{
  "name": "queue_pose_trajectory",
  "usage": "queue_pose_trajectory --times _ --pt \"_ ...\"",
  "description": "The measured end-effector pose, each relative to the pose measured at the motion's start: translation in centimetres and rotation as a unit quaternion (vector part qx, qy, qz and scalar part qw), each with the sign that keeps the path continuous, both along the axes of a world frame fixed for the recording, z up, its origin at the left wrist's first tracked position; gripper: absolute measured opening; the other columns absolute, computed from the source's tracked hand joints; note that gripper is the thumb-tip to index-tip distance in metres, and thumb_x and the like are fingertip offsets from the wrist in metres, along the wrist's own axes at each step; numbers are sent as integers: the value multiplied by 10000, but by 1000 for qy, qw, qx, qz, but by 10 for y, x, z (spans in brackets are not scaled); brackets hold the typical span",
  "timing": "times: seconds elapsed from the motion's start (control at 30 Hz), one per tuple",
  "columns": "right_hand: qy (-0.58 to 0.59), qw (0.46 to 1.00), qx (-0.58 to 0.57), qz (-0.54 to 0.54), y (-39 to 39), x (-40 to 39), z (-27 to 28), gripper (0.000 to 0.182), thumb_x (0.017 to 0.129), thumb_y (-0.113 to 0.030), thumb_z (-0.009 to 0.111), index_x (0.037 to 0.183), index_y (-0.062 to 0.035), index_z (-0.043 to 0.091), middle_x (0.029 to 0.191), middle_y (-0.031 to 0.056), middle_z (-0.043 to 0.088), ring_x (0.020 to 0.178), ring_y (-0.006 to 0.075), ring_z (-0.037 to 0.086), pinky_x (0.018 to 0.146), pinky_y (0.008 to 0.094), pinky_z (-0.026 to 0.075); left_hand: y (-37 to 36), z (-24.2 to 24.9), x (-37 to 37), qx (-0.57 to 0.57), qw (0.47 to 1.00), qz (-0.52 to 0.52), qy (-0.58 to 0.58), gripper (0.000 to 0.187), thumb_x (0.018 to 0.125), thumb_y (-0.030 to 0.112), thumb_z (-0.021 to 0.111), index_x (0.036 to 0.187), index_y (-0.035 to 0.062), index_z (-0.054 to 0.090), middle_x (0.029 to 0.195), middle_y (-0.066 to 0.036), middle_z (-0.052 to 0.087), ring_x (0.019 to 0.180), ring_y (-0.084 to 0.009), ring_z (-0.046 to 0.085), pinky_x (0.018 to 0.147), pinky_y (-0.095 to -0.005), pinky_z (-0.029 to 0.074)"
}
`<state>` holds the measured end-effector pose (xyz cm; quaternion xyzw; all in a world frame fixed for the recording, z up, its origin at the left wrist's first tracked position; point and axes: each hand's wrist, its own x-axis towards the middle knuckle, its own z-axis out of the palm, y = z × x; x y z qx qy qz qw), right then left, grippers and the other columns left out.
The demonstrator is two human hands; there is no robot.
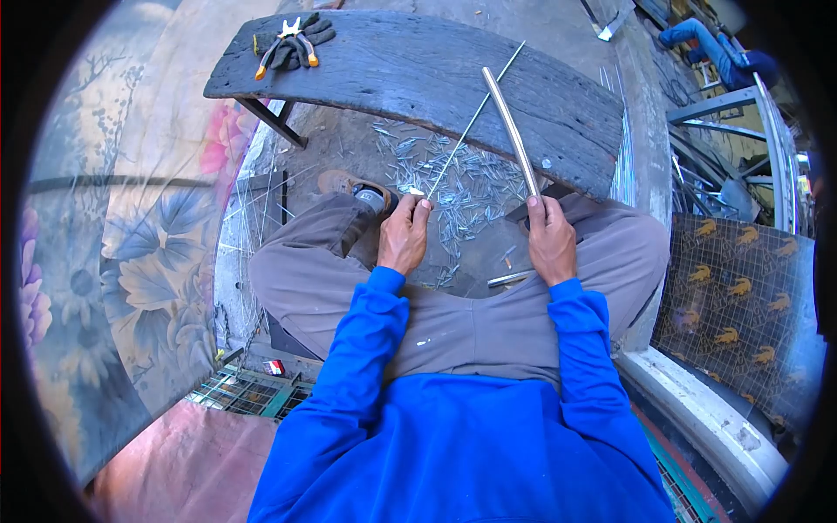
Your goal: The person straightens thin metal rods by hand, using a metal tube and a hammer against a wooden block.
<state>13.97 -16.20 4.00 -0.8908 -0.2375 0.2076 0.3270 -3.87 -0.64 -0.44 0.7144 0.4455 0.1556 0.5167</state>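
My left hand (404,234) is closed, thumb and fingers pinching the near end of a thin metal rod (475,118). The rod slants up and right, its far end over the dark wooden bench (384,65). In my right hand (549,237) is a thicker, shiny metal tube (513,131), gripped by its lower end. The tube leans up and left, its top close to the rod's far part. Many short cut metal pieces (471,192) lie scattered on the ground beyond my hands. Between my legs rests a short shiny metal piece (510,279).
Pliers with orange-tipped handles (290,39) lie on dark gloves (318,33) at the bench's left end. A floral cloth (157,261) hangs at left. Metal frames (758,122) and a patterned sheet (732,305) stand at right, with another person (711,48) beyond.
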Motion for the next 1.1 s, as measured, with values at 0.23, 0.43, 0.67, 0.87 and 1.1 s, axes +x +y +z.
queue_pose_trajectory --times 0.23,0.43,0.67,0.87,1.1 --pt "-88 974 207 -8 4 -15 24 312 1025 -346 472 1103 -55 555 833 229 656 817 429 650 666 457 491 0 10 1 -13 999 -3 43 327 996 331 530 1008 19 625 844 -110 647 782 -174 596 752 -329 475" --pt "-31 999 -9 34 -7 -9 -10 311 1032 -358 429 1050 -61 519 811 269 638 775 500 598 630 565 436 1 6 3 27 999 12 21 310 986 314 537 1007 19 628 807 -113 617 751 -191 578 736 -330 470" --pt "-18 999 -33 17 -6 -21 4 349 1038 -395 392 1003 -65 498 810 283 625 785 518 584 635 585 415 4 12 0 -6 999 -6 48 322 983 323 535 1006 16 630 816 -115 621 766 -187 578 742 -330 467" --pt "-8 999 -12 46 -9 -14 -6 352 1035 -396 384 1026 -54 465 832 314 622 809 537 574 688 631 390 5 13 2 -19 999 -19 41 321 984 322 526 985 17 626 806 -107 610 760 -178 562 737 -331 458" --pt "-29 994 -82 69 -10 -20 -14 369 1040 -402 383 1014 -50 489 766 286 605 774 523 573 639 589 396 1 14 4 -9 1000 -15 24 337 983 333 522 966 14 629 790 -93 593 756 -172 546 734 -325 449"
